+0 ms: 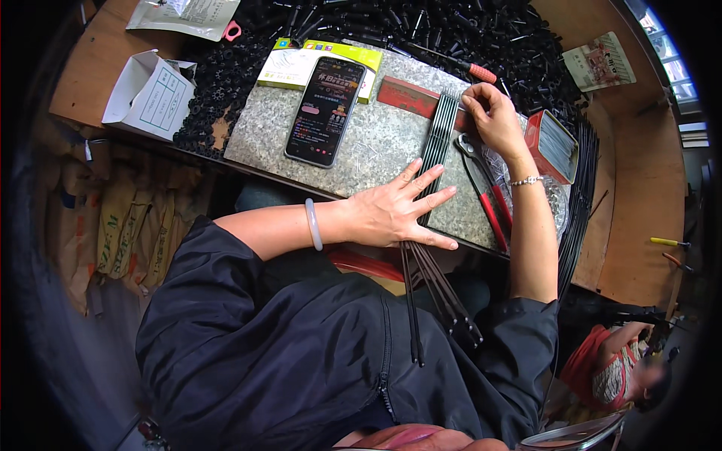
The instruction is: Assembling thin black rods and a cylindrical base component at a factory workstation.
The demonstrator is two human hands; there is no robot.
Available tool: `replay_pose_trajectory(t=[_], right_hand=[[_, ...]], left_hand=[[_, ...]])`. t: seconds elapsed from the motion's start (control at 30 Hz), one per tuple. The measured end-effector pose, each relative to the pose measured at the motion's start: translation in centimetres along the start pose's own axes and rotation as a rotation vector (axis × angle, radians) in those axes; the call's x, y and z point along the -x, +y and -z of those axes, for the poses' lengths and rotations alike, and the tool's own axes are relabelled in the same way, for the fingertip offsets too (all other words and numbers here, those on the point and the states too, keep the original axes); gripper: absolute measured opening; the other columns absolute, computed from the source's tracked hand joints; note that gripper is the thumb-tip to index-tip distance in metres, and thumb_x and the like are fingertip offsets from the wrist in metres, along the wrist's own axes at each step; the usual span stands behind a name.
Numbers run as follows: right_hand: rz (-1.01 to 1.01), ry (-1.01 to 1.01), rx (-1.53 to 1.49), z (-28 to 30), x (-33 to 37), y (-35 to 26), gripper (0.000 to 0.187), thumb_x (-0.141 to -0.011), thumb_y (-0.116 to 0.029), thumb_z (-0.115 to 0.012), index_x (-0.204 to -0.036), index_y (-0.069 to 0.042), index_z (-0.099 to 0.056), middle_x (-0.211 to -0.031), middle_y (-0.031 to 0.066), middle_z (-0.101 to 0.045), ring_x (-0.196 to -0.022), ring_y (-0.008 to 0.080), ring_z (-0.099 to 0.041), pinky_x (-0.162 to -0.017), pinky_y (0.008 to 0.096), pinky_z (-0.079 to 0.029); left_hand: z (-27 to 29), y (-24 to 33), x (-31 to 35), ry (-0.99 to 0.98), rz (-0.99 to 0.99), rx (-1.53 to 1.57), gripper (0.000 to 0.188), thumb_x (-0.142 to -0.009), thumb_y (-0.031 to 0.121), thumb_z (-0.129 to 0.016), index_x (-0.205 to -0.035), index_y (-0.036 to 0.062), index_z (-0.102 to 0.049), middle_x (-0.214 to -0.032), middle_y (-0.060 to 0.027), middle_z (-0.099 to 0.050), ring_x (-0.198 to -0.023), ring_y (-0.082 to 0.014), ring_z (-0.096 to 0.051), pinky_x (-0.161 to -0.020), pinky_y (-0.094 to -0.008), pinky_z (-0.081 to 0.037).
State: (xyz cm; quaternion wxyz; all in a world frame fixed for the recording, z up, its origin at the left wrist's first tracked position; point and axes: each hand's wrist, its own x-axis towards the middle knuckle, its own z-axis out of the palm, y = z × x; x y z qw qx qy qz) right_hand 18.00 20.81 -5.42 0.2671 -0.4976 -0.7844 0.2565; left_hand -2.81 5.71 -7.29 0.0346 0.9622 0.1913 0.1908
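head view: the left hand [398, 210] lies flat, fingers spread, pressing a row of thin black rods [438, 143] against the stone slab [368, 146] near its front edge. the right hand [492, 113] pinches the rods' far ends, beside red-handled pliers [485, 188] and a phone [325, 111].

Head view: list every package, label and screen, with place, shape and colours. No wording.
Phone: lying on the stone slab, lit screen, dark with red and pink.
Yellow-green box: flat, partly under the phone.
White carton: open, far left.
Foil pouch: top left, silvery.
Red tin: open, beside the right hand.
Printed packet: top right, pale with red.
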Motion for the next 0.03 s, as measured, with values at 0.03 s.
replay_pose_trajectory(t=[0.03], right_hand=[[-0.016, 0.039, -0.016, -0.37, 0.37, -0.01, 0.013, -0.086, -0.013, -0.063, -0.09, -0.001, -0.059, -0.08, 0.003, -0.06, -0.077, 0.0084, -0.056, -0.073, 0.0228, -0.046]], left_hand=[[0.1, -0.05, -0.05, 0.001, 0.0, -0.004, 0.064, -0.081, 0.02, -0.051, -0.134, 0.0511, -0.033, -0.139, -0.0208, -0.035, -0.126, -0.0462, -0.036, -0.099, -0.0626, -0.033]])
